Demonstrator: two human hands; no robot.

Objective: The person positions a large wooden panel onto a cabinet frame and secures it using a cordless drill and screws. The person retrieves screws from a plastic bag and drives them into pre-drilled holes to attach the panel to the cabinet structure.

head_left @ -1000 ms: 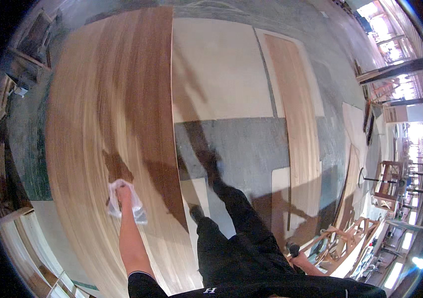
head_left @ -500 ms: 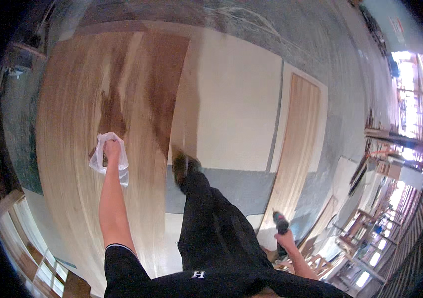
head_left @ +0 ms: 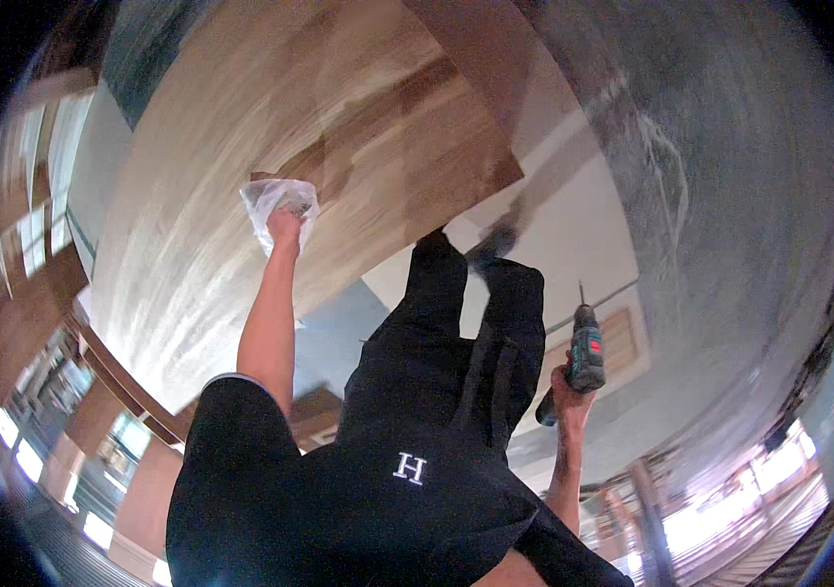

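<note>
My left hand (head_left: pixel 285 231) is closed on a thin white plastic bag (head_left: pixel 258 203), held out over a large wood-grain board (head_left: pixel 192 186). Something small and greyish shows inside the bag's open mouth, too blurred to name. On the other side, my right hand (head_left: pixel 572 393) grips a cordless drill (head_left: pixel 587 354) by its handle. The drill is dark with teal and red parts, and its thin bit points away from me.
A pale sheet (head_left: pixel 574 215) lies on the grey floor (head_left: pixel 730 196) beyond my legs. A smaller wood-toned piece (head_left: pixel 615 340) is partly hidden behind the drill. Upright frames and bright windows stand along the left side, and more clutter sits at the lower right.
My view has swung round, so the large board now slants across the upper left. The drill has come up into fuller view. Both hands keep their hold.
</note>
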